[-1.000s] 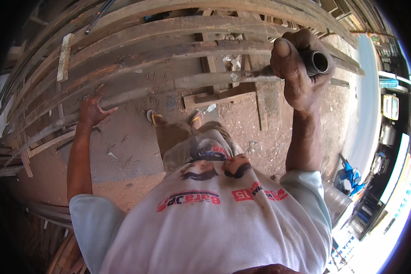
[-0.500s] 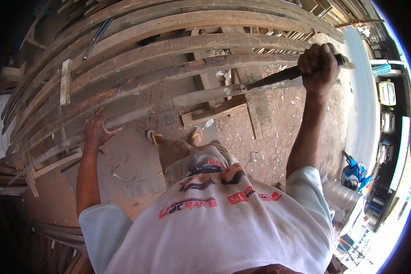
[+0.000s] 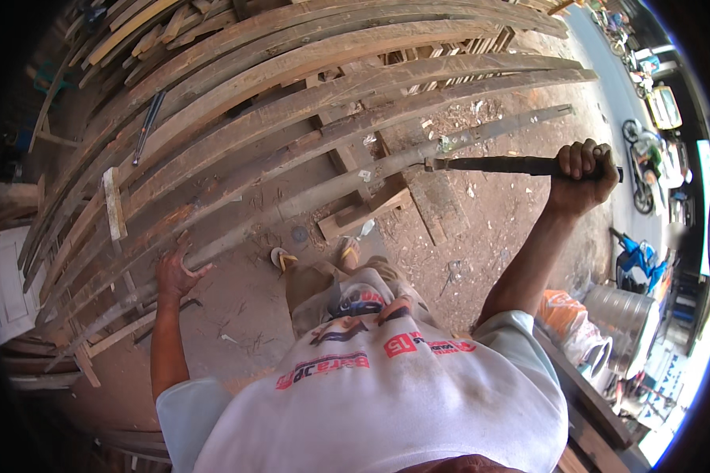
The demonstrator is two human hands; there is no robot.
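Right hand (image 3: 584,177), 2 o'clock: closed around dark tool (image 3: 497,164), covering its grip | Left hand (image 3: 181,274), 9 o'clock: thumb spread at grey beam (image 3: 304,202), finger hold cannot be told | Tool-beam contact: unclear

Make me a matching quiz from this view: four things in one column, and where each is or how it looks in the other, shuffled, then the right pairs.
Things:
1. Metal drum
2. Left hand
3. White panel
4. Right hand

Places and states:
A. Closed around a dark handle
B. Silvery, toward the lower right of the view
C. At the far left edge of the view
D. Thumb spread, at a long wooden beam

Pairs: 1-B, 2-D, 3-C, 4-A.
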